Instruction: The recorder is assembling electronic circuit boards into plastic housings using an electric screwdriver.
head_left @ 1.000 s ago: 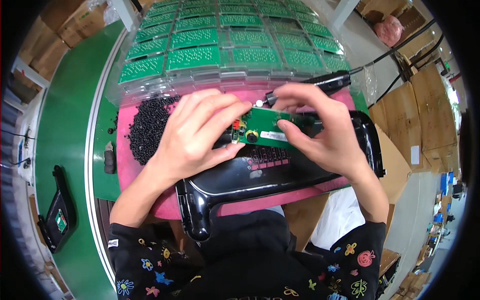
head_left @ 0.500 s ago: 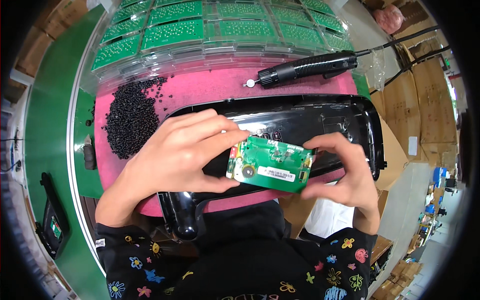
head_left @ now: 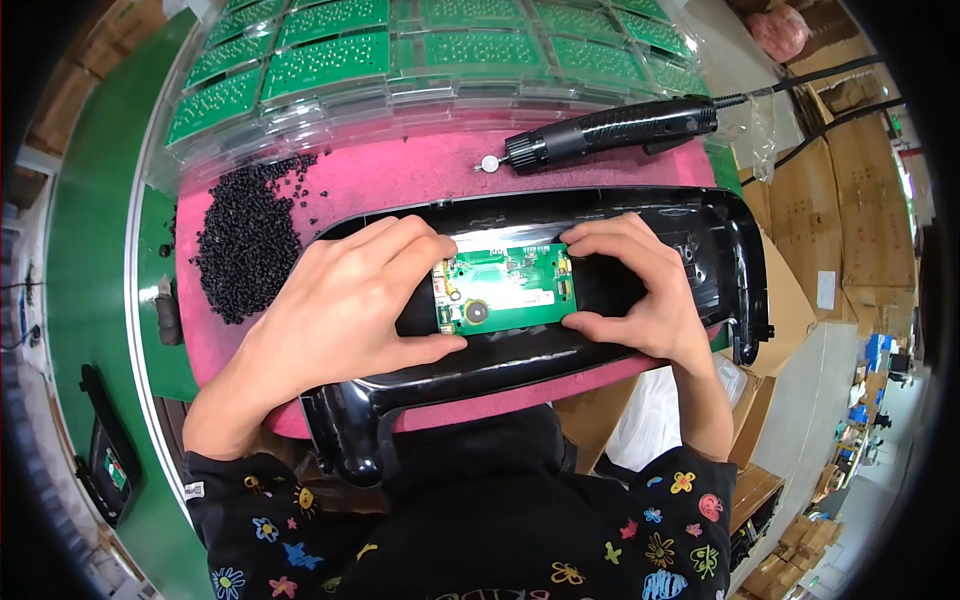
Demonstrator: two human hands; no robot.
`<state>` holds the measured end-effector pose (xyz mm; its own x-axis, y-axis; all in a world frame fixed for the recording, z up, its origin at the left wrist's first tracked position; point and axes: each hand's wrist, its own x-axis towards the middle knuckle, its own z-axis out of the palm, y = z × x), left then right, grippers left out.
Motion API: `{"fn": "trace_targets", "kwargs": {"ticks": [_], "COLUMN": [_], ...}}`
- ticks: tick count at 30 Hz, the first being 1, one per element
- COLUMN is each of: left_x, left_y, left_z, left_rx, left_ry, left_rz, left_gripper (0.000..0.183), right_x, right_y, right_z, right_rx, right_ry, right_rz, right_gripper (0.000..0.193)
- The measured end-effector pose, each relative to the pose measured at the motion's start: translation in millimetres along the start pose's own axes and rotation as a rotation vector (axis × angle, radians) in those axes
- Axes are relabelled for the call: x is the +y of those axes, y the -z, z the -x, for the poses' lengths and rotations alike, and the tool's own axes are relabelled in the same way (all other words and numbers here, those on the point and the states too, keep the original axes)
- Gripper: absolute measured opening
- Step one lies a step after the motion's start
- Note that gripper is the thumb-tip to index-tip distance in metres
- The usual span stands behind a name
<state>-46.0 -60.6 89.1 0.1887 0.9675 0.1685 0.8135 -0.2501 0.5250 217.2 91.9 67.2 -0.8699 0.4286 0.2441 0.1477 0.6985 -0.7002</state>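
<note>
Between my two hands is a green circuit board (head_left: 515,290), with a round black part and a white label on its face. My left hand (head_left: 365,295) grips its left end, thumb at the near corner and fingers at the far one. On the right end, my right hand (head_left: 640,285) pinches the board the same way. Under it lies a glossy black plastic housing (head_left: 440,375), open side up, with a rounded leg at its near left. The board sits over the middle of the housing; whether it touches the inside cannot be told.
A pink mat (head_left: 400,155) lies under the housing. On its left is a heap of small black screws (head_left: 245,240). Beyond the housing rests a black electric screwdriver (head_left: 610,135) with a cable. Clear trays of green boards (head_left: 470,55) stand at the back. Cardboard (head_left: 810,220) is at right.
Both hands have brought the board farther from me and slightly left, down toward the housing. It has turned nearly level with the housing's long side.
</note>
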Motion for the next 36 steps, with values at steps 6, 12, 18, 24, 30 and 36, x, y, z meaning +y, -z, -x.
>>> {"fn": "trace_targets", "kwargs": {"ticks": [6, 12, 18, 24, 30, 36], "left_x": [0, 4, 4, 1, 1, -1], "left_y": [-1, 0, 1, 0, 3, 5], "left_z": [-2, -2, -3, -3, 0, 1], "left_rx": [-0.05, -0.11, -0.049, -0.057, -0.067, -0.094], "left_ry": [0.029, 0.053, -0.007, -0.017, -0.017, 0.005], "left_rz": [-0.022, -0.064, -0.094, -0.082, -0.111, -0.075], "left_gripper": [0.062, 0.064, 0.057, 0.058, 0.058, 0.059], "right_x": [-1, -5, -7, -8, -10, -17], "right_y": [-3, -3, -2, -2, -3, -3], "right_z": [2, 1, -1, -1, -4, -7], "right_rx": [0.01, 0.012, -0.004, -0.011, -0.012, -0.012], "right_ry": [-0.04, -0.055, -0.06, -0.065, -0.058, -0.094], "right_rz": [0.007, 0.028, 0.032, 0.048, 0.059, 0.058], "right_gripper": [0.055, 0.056, 0.057, 0.058, 0.057, 0.056]}}
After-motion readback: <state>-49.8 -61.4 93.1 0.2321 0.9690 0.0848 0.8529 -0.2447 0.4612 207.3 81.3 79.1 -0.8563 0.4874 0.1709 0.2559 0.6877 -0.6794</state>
